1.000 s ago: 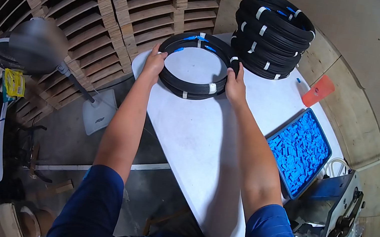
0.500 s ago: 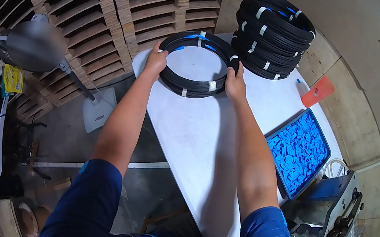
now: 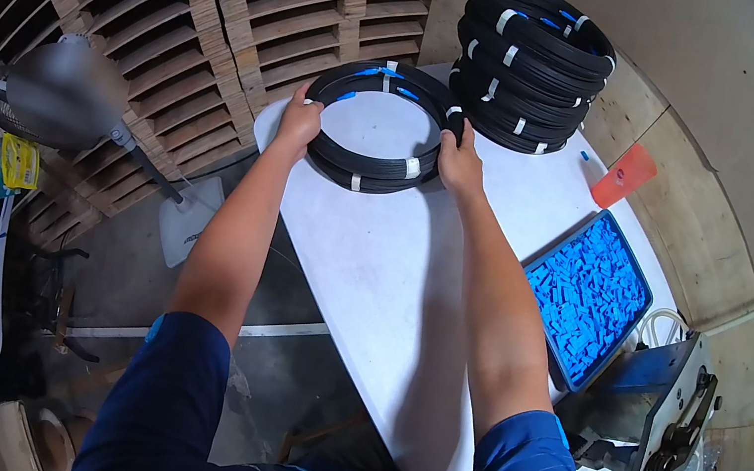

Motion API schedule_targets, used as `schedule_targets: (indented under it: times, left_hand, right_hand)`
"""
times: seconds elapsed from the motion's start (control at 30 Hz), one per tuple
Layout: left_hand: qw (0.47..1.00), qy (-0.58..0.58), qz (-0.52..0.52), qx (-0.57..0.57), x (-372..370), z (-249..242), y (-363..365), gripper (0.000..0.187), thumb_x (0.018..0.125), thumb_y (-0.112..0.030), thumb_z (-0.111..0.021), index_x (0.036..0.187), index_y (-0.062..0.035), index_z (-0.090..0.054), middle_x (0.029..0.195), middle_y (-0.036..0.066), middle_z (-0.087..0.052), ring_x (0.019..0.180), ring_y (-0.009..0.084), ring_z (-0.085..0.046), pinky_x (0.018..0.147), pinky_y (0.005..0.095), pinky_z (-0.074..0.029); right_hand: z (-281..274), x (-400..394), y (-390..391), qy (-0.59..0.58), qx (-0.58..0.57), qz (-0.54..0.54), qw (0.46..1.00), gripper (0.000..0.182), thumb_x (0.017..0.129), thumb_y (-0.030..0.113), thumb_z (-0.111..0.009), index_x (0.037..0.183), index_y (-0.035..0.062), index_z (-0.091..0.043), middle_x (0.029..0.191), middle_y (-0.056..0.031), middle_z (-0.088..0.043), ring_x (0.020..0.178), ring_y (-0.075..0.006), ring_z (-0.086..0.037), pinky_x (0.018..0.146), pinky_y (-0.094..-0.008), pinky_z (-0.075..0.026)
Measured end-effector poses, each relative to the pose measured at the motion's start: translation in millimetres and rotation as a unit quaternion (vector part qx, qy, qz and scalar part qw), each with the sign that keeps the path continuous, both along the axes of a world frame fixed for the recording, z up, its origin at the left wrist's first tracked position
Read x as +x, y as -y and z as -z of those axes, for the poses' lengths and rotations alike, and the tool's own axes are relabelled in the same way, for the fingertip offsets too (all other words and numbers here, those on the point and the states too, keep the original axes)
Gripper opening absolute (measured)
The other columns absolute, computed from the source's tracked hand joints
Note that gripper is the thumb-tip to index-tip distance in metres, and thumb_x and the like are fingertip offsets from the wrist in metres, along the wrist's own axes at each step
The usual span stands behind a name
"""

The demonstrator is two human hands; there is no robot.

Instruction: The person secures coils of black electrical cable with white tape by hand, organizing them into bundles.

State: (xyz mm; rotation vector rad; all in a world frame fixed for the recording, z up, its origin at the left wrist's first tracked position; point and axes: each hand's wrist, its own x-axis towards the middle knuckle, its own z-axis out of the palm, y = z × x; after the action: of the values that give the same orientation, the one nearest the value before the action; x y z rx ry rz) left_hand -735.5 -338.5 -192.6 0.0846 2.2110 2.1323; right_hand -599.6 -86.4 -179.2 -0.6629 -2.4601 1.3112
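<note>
A black cable coil (image 3: 350, 162) with white ties and blue connectors lies on the white table (image 3: 364, 253). It looks like more than one ring stacked together. My left hand (image 3: 300, 124) grips its left side, fingers wrapped round the outer edge. On the right side, my right hand (image 3: 460, 161) is closed round the same coil near a white tie. Just behind and to the right stands a tall stack of similar black coils (image 3: 527, 70).
A tray of small blue parts (image 3: 589, 293) sits at the right, with a red cup (image 3: 624, 176) behind it. Nearer me is a metal machine (image 3: 649, 410). Wooden pallets (image 3: 297, 0) stand behind the table; a fan (image 3: 64, 95) is at the left.
The whole view has shifted slightly, with the table and things on it appearing a little further left. Both hands keep their hold on the coil.
</note>
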Motion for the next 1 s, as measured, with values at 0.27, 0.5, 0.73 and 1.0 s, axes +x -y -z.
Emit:
schedule_targets:
  times: [0.27,0.5,0.73,1.0]
  left_hand:
    - [0.999,0.032,-0.012,0.033,17,-17,-3,0.062,0.095,-0.008,-0.048,0.153,-0.0131,-0.028,0.141,0.02,-0.049,0.122,0.0302,-0.053,0.101,0.0377,-0.045]
    - [0.998,0.031,-0.001,0.061,5,-3,-1,0.063,0.095,-0.009,-0.049,0.154,-0.0149,-0.027,0.141,0.019,-0.049,0.12,0.0294,-0.054,0.1,0.0376,-0.046]
    - [0.993,0.048,-0.002,0.104,14,-10,-3,0.062,0.096,-0.01,-0.049,0.154,-0.0154,-0.027,0.141,0.018,-0.049,0.12,0.0288,-0.054,0.099,0.0373,-0.046]
    - [0.991,0.049,-0.005,0.123,23,-17,-3,0.06,0.097,-0.011,-0.049,0.153,-0.0147,-0.029,0.145,0.018,-0.045,0.126,0.0282,-0.05,0.104,0.0381,-0.042]
  right_hand:
    - [3,0,3,0.006,0.007,0.009,1.0,0.069,0.096,0.05,-0.038,0.155,0.0198,-0.02,0.133,-0.0287,-0.055,0.125,-0.0444,-0.052,0.107,-0.0417,-0.039]
    - [4,0,3,0.007,0.003,0.002,1.0,0.071,0.096,0.054,-0.036,0.156,0.0189,-0.019,0.136,-0.0257,-0.054,0.126,-0.0426,-0.052,0.107,-0.0402,-0.039]
    - [2,2,6,0.009,-0.007,0.002,1.0,0.072,0.097,0.056,-0.034,0.156,0.0187,-0.017,0.135,-0.0251,-0.055,0.125,-0.0424,-0.052,0.106,-0.0405,-0.039]
    - [0,1,8,0.014,-0.029,0.007,0.999,0.073,0.097,0.06,-0.032,0.156,0.019,-0.02,0.141,-0.0225,-0.051,0.13,-0.0398,-0.048,0.109,-0.0389,-0.036]
